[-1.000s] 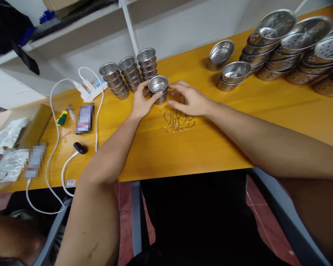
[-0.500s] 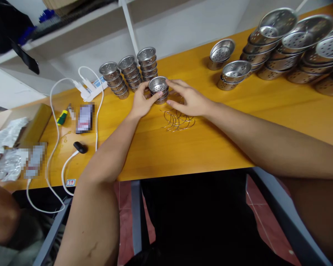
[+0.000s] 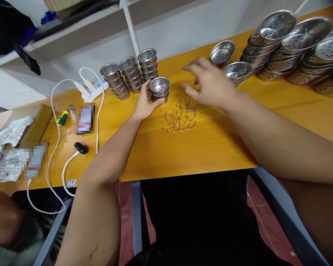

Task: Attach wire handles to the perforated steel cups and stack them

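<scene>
A short stack of perforated metal cups (image 3: 159, 88) stands upright on the table. My left hand (image 3: 144, 104) is closed around its left side, thumb at the front and fingers behind. My right hand (image 3: 209, 83), slightly blurred, is in the air to the right of that stack with its fingers apart and holds nothing. Nearest to it are two single-standing perforated cups, one farther back (image 3: 222, 52) and one nearer (image 3: 238, 71), the latter partly hidden by the hand. Below and between my hands lies a loose pile of thin curved metal wires (image 3: 180, 116).
Several small cup stacks (image 3: 129, 70) stand behind my left hand; taller stacks of wider perforated cups (image 3: 277, 40) fill the right back. At left are a white power strip (image 3: 94, 90) with cables, a phone (image 3: 85, 119), a green-yellow screwdriver (image 3: 63, 117) and plastic bags (image 3: 8, 162). Another person's arm shows lower left.
My right hand has left the small cup stack and moved right, toward the separate cups. My left hand remains at the stack.
</scene>
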`<state>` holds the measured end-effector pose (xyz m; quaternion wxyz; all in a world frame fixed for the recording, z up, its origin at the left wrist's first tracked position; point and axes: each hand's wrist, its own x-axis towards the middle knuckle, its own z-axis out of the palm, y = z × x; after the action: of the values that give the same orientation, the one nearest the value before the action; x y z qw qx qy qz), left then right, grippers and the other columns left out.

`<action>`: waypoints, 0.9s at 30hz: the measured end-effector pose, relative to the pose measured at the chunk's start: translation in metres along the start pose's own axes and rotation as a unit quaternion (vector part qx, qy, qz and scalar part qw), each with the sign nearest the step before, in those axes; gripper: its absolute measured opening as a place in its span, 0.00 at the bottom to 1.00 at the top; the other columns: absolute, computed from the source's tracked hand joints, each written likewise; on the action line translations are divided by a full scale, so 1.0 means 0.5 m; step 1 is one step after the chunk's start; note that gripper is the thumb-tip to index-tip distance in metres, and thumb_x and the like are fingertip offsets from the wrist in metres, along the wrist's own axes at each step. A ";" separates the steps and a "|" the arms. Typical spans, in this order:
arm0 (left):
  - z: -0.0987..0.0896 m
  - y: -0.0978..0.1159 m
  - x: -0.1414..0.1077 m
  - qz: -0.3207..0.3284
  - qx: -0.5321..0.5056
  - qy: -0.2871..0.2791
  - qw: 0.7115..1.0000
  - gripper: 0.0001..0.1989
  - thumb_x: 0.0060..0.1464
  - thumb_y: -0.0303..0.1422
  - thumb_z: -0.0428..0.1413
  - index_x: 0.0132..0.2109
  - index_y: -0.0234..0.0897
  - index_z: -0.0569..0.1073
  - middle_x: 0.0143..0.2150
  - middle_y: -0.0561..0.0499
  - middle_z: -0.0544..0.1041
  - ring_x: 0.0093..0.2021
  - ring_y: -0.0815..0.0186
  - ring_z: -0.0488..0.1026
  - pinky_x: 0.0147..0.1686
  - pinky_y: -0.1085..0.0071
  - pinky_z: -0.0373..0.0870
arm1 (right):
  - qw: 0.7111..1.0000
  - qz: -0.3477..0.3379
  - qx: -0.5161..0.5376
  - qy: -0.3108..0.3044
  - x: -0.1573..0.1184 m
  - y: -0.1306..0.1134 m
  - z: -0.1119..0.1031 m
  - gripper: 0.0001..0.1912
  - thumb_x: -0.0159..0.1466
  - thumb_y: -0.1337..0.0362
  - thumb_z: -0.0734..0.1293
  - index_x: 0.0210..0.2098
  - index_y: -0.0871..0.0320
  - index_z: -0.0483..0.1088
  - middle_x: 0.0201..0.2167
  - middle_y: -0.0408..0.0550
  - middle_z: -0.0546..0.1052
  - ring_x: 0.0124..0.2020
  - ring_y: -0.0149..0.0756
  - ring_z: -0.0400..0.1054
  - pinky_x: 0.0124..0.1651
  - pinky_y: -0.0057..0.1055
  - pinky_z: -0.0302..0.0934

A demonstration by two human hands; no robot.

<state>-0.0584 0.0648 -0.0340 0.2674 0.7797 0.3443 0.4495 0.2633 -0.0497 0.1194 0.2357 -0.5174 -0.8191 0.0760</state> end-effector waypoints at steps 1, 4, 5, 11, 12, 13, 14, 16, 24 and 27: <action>0.002 -0.010 0.001 -0.007 -0.003 0.003 1.000 0.66 0.54 0.75 0.74 0.85 0.56 0.53 0.83 0.33 0.70 0.83 0.39 0.75 0.78 0.40 0.81 | 0.997 0.050 -0.056 0.006 -0.004 -0.004 -0.035 0.33 0.81 0.57 0.68 0.80 0.66 0.73 0.79 0.77 0.73 0.77 0.81 0.74 0.79 0.73 0.70; 0.004 -0.027 0.003 -0.023 -0.016 0.004 1.000 0.65 0.53 0.75 0.74 0.84 0.56 0.55 0.82 0.31 0.71 0.81 0.38 0.77 0.78 0.35 0.80 | 0.959 0.194 -0.197 -0.058 -0.008 0.010 -0.111 0.27 0.82 0.55 0.71 0.71 0.66 0.80 0.70 0.81 0.80 0.70 0.81 0.80 0.67 0.66 0.77; 0.004 -0.030 0.003 -0.026 -0.019 0.005 0.999 0.64 0.53 0.75 0.74 0.83 0.56 0.56 0.82 0.31 0.71 0.80 0.38 0.77 0.78 0.34 0.80 | 0.943 0.228 -0.224 -0.091 -0.008 0.021 -0.122 0.28 0.82 0.52 0.73 0.70 0.68 0.81 0.68 0.82 0.83 0.67 0.78 0.82 0.62 0.61 0.77; 0.002 -0.023 0.000 -0.035 -0.025 0.038 0.998 0.63 0.49 0.76 0.75 0.79 0.54 0.62 0.80 0.31 0.72 0.76 0.39 0.80 0.73 0.36 0.85 | 0.915 0.262 -0.249 -0.179 0.009 0.088 -0.101 0.29 0.79 0.58 0.77 0.71 0.75 0.82 0.61 0.78 0.87 0.59 0.59 0.85 0.44 0.46 0.62; 0.003 -0.020 -0.001 -0.036 -0.025 0.036 0.998 0.64 0.48 0.76 0.76 0.79 0.54 0.61 0.81 0.31 0.71 0.76 0.38 0.80 0.72 0.37 0.86 | 0.917 0.254 -0.254 -0.175 0.011 0.091 -0.094 0.28 0.79 0.61 0.76 0.71 0.75 0.81 0.62 0.78 0.87 0.60 0.59 0.85 0.44 0.46 0.61; 0.004 -0.016 -0.002 -0.036 -0.025 0.031 0.999 0.65 0.48 0.76 0.76 0.80 0.54 0.60 0.82 0.30 0.70 0.77 0.38 0.79 0.72 0.38 0.86 | 0.918 0.249 -0.257 -0.168 0.012 0.092 -0.090 0.27 0.79 0.63 0.75 0.71 0.75 0.81 0.64 0.79 0.86 0.60 0.59 0.85 0.44 0.46 0.61; 0.005 -0.011 -0.003 -0.035 -0.023 0.025 0.999 0.65 0.48 0.76 0.76 0.80 0.54 0.59 0.83 0.30 0.69 0.78 0.38 0.78 0.73 0.40 0.85 | 0.920 0.249 -0.257 -0.159 0.012 0.090 -0.087 0.26 0.79 0.64 0.74 0.71 0.75 0.81 0.65 0.80 0.86 0.61 0.61 0.85 0.44 0.46 0.61; 0.006 0.002 -0.005 -0.031 -0.013 0.024 0.999 0.66 0.49 0.77 0.75 0.81 0.53 0.58 0.85 0.29 0.66 0.80 0.37 0.77 0.73 0.41 0.85 | 0.925 0.257 -0.245 -0.137 0.009 0.078 -0.087 0.24 0.80 0.64 0.72 0.70 0.72 0.82 0.65 0.80 0.85 0.62 0.65 0.85 0.46 0.46 0.63; -0.016 0.097 0.001 0.048 0.075 0.081 0.993 0.61 0.58 0.74 0.72 0.85 0.59 0.55 0.87 0.38 0.62 0.89 0.35 0.62 0.90 0.33 0.61 | 0.989 0.091 -0.113 0.039 -0.004 0.009 -0.079 0.20 0.82 0.60 0.68 0.64 0.62 0.86 0.64 0.71 0.87 0.67 0.68 0.83 0.70 0.55 0.75; -0.020 0.135 0.008 0.092 0.102 0.078 0.987 0.62 0.57 0.73 0.73 0.85 0.59 0.55 0.88 0.41 0.59 0.93 0.33 0.53 0.95 0.33 0.49 | 0.993 -0.079 0.020 0.083 -0.006 0.006 -0.031 0.19 0.84 0.53 0.66 0.62 0.54 0.85 0.66 0.65 0.85 0.68 0.63 0.81 0.73 0.58 0.75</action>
<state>-0.0458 0.0272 0.0219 0.1166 0.7938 0.3346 0.4942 0.2739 -0.0529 0.1309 0.3183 -0.4507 -0.8334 0.0301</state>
